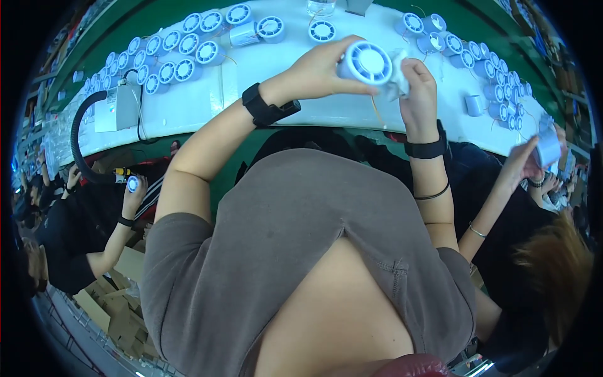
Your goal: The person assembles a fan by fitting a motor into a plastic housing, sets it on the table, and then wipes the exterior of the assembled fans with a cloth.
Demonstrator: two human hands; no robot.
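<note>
My left hand (319, 70) is wrapped round a white cylindrical housing (369, 63) with a slotted, wheel-like end, raised over the white table (270, 103). A thin wire (378, 114) dangles beneath the housing. Close by on its right side, my right hand (419, 94) pinches a crumpled white cloth or tissue (397, 76). The cloth lies against or right beside the housing; I cannot tell which. A similar housing (322, 31) stands on the table just beyond my hands.
Several like housings (190, 44) stand in rows on the left, and more (494, 69) on the right. A metal box (118, 108) with a black hose (76, 135) is at the left. Co-workers' hands hold housings on both sides. A clear container (321, 7) stands at the far edge.
</note>
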